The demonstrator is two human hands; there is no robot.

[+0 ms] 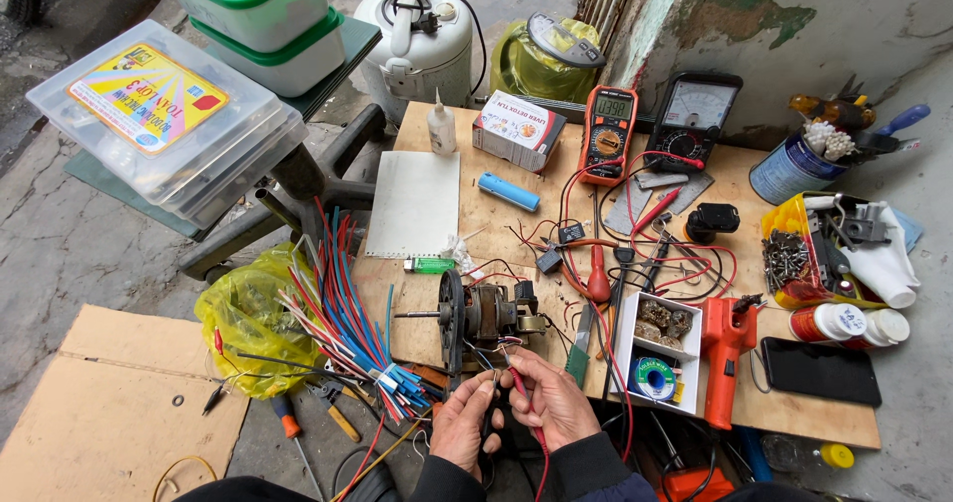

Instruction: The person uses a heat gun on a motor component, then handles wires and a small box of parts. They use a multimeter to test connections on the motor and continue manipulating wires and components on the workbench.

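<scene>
1. At bottom centre, the left hand (465, 425) curls narrowly around thin wires (493, 363), keeping them steady.
2. Beside it, the right hand (549, 398) pinches a red probe lead (537, 440) between its fingertips, the tip meeting those wires.
3. Just above the hands, the small electric motor (481, 313) lies on its side on the wooden board (496, 214), its wires facing the person for easy reach.
4. Lower left, a bundle of coloured sleeving tubes (342, 303) fans out within reach.
5. Further up, an orange digital multimeter (609, 130) faces the person, readable.
</scene>
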